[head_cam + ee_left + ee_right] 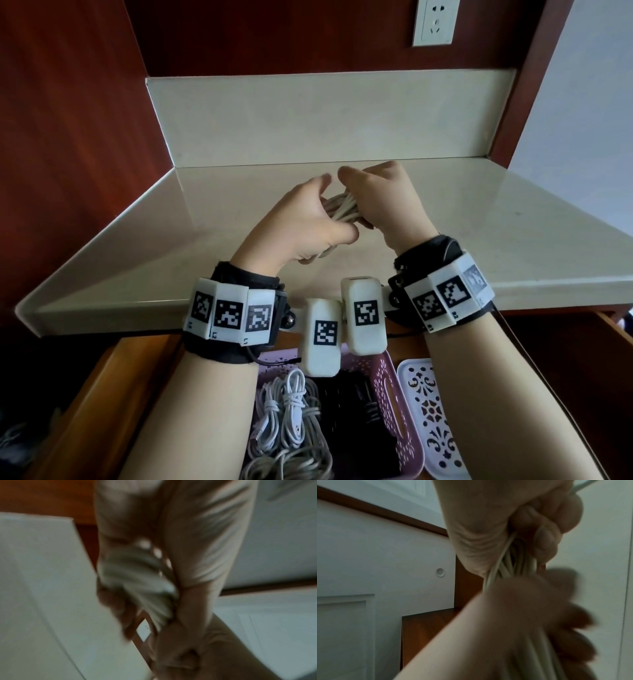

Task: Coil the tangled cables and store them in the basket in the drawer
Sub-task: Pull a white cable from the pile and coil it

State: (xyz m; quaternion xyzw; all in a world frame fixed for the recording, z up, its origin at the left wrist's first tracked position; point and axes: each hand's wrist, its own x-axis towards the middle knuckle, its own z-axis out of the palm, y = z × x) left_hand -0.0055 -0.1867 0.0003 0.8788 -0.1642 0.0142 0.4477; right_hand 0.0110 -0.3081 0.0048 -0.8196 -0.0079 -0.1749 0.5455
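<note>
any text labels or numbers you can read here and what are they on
No words or brands can be read.
Square black-and-white coded markers, patterns not text, sit on the left wristband, the right wristband and the two white camera housings.
Small marks under the left wristband's markers: too small to read.
Wall socket: no print visible.

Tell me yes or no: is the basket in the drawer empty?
No, the basket already holds coiled white cables and black ones.

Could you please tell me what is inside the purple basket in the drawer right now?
The purple basket holds coiled white cables on its left and a black bundle beside them. Its far end is hidden under the wrist cameras and forearms; its bottom is covered.
</note>
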